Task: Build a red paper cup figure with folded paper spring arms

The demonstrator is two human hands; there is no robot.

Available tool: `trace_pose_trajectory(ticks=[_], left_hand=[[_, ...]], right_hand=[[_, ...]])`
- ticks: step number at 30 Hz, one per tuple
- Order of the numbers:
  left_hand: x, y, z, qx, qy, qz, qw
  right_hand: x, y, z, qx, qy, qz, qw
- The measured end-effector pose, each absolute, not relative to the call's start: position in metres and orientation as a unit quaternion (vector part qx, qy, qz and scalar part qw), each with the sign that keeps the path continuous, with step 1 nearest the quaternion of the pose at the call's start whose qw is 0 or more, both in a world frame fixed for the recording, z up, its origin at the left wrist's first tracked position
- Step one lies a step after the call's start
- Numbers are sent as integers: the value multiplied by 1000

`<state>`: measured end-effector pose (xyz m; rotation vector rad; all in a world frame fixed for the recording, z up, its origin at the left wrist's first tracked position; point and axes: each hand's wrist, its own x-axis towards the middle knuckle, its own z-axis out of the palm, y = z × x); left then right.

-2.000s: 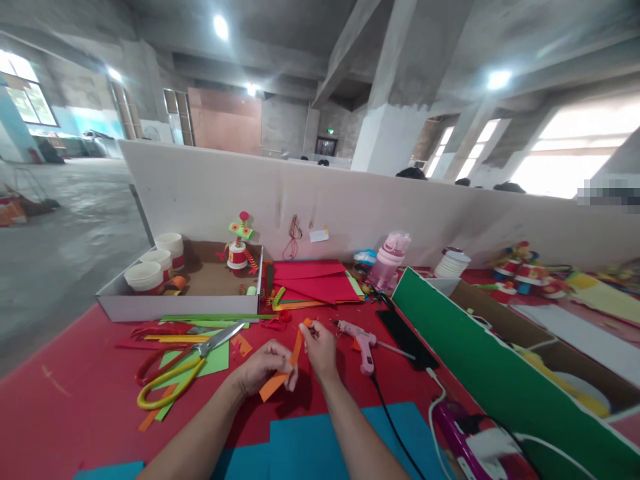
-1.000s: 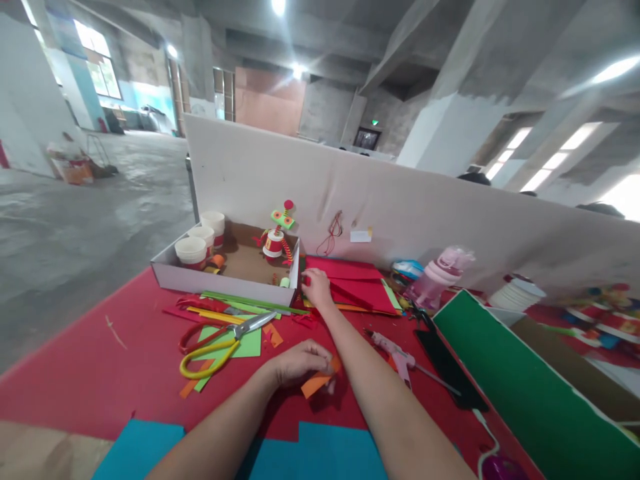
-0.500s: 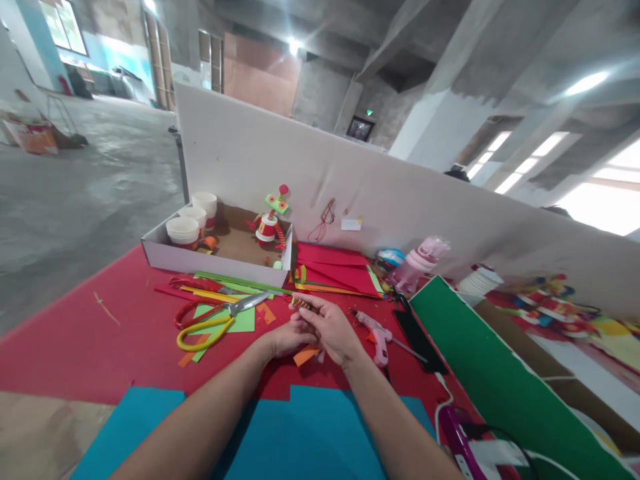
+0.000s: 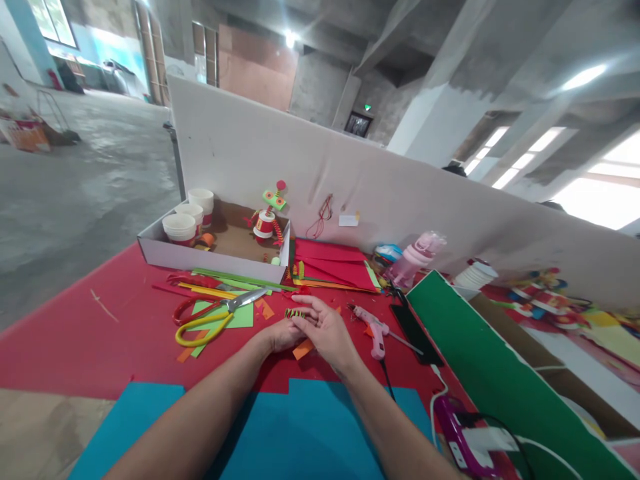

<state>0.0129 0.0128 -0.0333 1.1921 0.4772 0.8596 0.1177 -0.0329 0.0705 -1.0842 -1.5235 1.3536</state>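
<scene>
A small folded paper spring (image 4: 294,313), striped green and a darker colour, sits at the fingers of my left hand (image 4: 284,335). That hand is closed on it, its fingertips partly hidden behind my right hand (image 4: 327,331). My right fingers are stretched out and apart, the index reaching past the spring and the thumb close beside its lower end. I cannot tell whether the thumb touches it. Beneath my hands lies an orange paper strip (image 4: 303,349). To the left, scissors (image 4: 220,315) with red and yellow handles rest on green paper (image 4: 243,317).
A shallow box (image 4: 213,260) holds paper cups (image 4: 180,228) and a paper-cup robot figure (image 4: 265,225). Red paper sheets (image 4: 333,265) lie behind my hands. On the right are a pink glue gun (image 4: 376,331), a black phone (image 4: 415,333), a pink bottle (image 4: 417,259) and a green board (image 4: 490,360).
The paper spring has shifted slightly left and toward me, against my left hand. My right fingers have spread apart around it. The whole view has moved a little.
</scene>
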Motion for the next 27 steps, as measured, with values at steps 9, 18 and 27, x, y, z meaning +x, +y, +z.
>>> trace_pose_trajectory(ticks=[9,18,27], left_hand=[[15,16,-38,550,198,384,714],[17,15,-33,519,201,378,739],[11,9,-19,529,284,362,713]], right_hand=[[120,-41,68,-440,-671,430,415],[122,-44,68,-429,-696,404,409],[123,-40,60,-431,-598,513,439]])
